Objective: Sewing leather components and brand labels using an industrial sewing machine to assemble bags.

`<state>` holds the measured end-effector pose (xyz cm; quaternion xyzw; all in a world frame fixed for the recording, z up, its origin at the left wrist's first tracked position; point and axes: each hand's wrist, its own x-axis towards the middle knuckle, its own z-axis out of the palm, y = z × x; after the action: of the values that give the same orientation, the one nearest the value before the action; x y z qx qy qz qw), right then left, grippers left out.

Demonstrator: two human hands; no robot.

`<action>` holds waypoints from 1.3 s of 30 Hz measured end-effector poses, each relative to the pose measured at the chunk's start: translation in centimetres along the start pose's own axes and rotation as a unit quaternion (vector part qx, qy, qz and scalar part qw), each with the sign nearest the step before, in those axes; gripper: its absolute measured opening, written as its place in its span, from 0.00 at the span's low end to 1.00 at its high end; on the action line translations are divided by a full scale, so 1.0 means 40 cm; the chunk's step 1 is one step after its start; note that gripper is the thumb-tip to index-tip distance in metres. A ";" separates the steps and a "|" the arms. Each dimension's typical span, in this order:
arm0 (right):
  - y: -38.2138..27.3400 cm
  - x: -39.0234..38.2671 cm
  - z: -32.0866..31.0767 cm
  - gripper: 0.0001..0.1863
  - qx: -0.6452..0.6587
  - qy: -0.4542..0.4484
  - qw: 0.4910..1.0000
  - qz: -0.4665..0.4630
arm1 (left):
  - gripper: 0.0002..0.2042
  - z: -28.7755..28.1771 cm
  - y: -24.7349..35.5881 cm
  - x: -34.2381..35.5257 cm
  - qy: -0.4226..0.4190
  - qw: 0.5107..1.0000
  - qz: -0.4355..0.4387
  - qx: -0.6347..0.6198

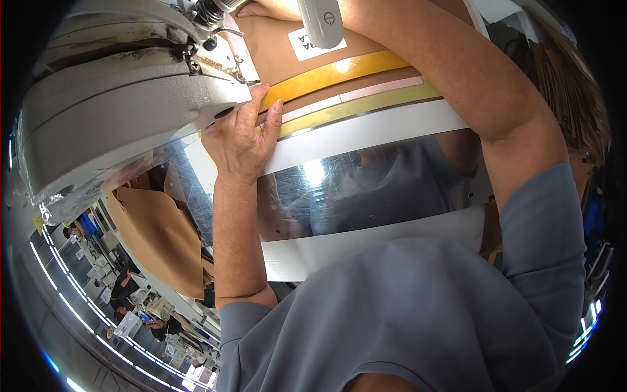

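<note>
A brown leather-like sheet [271,42] lies under the head of a white sewing machine [124,111]. My left hand [241,140] rests at the sheet's left edge, close to the needle area, with fingers stretched forward and the thumb apart. Its fingertips touch the near end of a glossy orange-yellow strip [339,73] that crosses the sheet. My right arm reaches across the far side; my right hand [268,8] lies flat on the sheet at the top edge, its fingers stretched out and partly cut off. A white label [310,47] sits on the sheet.
A white lamp-like device [321,23] hangs over the sheet. Nearer me are a yellow-green band [359,104] and a shiny metal plate [366,183]. Brown material [160,238] hangs at left; stacked brown pieces [562,91] stand at right. Other people work far left.
</note>
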<state>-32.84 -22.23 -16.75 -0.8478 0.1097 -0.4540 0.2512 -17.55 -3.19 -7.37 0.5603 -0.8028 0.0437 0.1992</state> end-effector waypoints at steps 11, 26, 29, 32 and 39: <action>-0.005 0.090 -0.086 0.09 -0.108 0.027 0.992 -0.058 | 0.15 0.020 -0.010 -0.012 0.027 0.998 0.007 -0.052; 0.039 0.090 -0.104 0.12 -0.217 0.040 0.970 -0.105 | 0.16 0.015 0.004 -0.006 0.028 0.999 0.004 -0.036; -0.019 0.091 -0.074 0.14 -0.336 -0.079 0.938 -0.044 | 0.16 0.016 0.000 -0.018 0.021 0.999 -0.015 -0.033; -0.070 0.095 -0.061 0.17 -0.446 -0.196 0.873 0.016 | 0.16 0.011 0.004 -0.016 0.011 0.999 -0.024 -0.030; -0.072 0.062 -0.028 0.19 -0.364 -0.150 0.918 0.034 | 0.16 0.022 -0.003 -0.010 0.036 0.998 -0.007 -0.049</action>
<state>-32.50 -21.17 -12.95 -0.9345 0.2575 -0.2414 -0.0465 -17.57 -3.12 -8.34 0.5536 -0.7922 0.0229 0.2558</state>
